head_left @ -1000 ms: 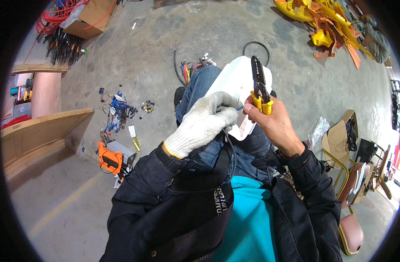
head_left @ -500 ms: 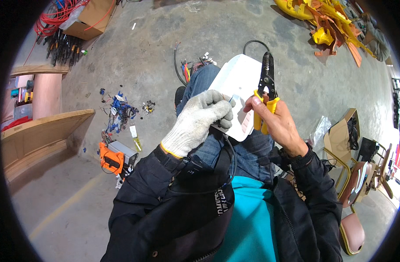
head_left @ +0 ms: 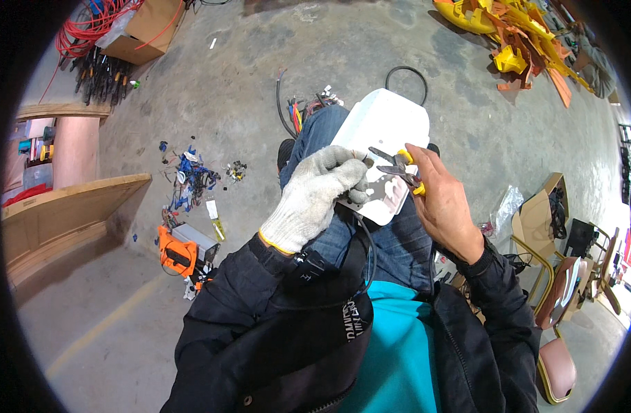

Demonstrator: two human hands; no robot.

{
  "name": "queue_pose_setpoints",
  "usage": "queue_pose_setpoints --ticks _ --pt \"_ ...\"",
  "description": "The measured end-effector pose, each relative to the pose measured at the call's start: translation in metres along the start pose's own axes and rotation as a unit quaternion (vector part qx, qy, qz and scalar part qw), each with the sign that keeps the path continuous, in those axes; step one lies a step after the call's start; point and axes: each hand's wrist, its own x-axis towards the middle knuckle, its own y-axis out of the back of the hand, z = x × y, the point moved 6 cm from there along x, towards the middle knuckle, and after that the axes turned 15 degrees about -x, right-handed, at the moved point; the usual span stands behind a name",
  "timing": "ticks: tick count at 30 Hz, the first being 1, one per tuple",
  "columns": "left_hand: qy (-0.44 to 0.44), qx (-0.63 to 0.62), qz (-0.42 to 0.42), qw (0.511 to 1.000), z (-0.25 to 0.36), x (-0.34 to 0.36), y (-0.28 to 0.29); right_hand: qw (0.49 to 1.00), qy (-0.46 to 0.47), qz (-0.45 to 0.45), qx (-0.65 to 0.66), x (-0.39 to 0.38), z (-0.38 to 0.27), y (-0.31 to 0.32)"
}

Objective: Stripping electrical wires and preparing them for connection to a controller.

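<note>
My left hand (head_left: 319, 189), in a white knit glove, is closed with thumb and fingertips pinched on the end of a black cable. The black cable (head_left: 374, 258) runs out below the glove and down over my lap. My bare right hand (head_left: 445, 203) grips wire strippers (head_left: 400, 167) with yellow handles. Their dark jaws point left and stand apart, close to my left fingertips. Under both hands a white plastic panel (head_left: 391, 124) lies across my jeans, its lower part in patchy shadow. The thin wire tip at my left fingers is too small to make out clearly.
On the concrete floor at left lie blue scraps (head_left: 191, 175) and an orange tool (head_left: 176, 251). Ahead are coloured wires (head_left: 302, 110) by my knee and a black cable loop (head_left: 406, 69). Yellow and orange plastic pieces (head_left: 512, 58) heap far right; chairs (head_left: 556, 358) stand at right.
The wire strippers have swung from pointing up and away to pointing left, with their jaws now beside my left fingertips. My left hand has barely moved and keeps its pinch.
</note>
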Motion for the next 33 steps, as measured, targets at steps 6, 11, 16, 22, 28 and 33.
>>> queue_pose_setpoints --ticks 6,11,16,22,28,33 --pt "-0.009 -0.032 -0.014 0.999 -0.0022 -0.0017 0.0024 0.997 -0.046 0.017 -0.066 -0.0018 0.0024 -0.0076" --pt "-0.009 -0.039 -0.016 0.999 -0.0078 0.0008 0.008 0.987 -0.017 0.083 -0.14 -0.0013 -0.0012 -0.0067" --pt "-0.007 -0.041 -0.02 0.999 -0.0058 0.0002 0.0048 0.985 -0.018 0.081 -0.151 -0.0003 -0.0029 -0.005" --pt "-0.014 -0.023 -0.024 0.999 -0.0075 0.0007 0.0069 0.982 -0.02 0.091 -0.164 0.0006 -0.0029 -0.0069" --pt "-0.006 -0.011 -0.021 1.0 -0.0099 0.0009 0.0069 0.977 -0.022 0.099 -0.187 0.0018 -0.004 -0.0075" --pt "-0.01 -0.027 -0.028 0.999 -0.0088 -0.0002 0.0059 0.975 -0.031 0.09 -0.199 0.0019 -0.003 -0.007"
